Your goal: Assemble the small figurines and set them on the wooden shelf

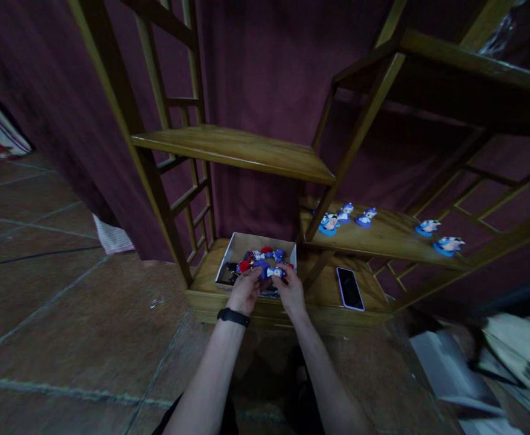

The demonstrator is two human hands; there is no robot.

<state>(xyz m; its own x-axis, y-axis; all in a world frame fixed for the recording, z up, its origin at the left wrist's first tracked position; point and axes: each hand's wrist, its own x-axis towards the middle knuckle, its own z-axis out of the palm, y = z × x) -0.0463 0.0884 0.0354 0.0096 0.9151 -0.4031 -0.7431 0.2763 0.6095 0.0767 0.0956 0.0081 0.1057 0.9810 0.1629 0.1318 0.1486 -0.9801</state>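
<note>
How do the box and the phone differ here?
The box is larger; the phone is smaller. The box has raised walls, while the phone lies flat. The box is open with jumbled trinkets inside; the phone shows a dark screen. Both rest on the lower shelf.

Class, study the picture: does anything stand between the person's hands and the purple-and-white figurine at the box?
Nothing visible does: the left hand and right hand both have fingers on the purple-and-white figurine, held over the open box.
</note>
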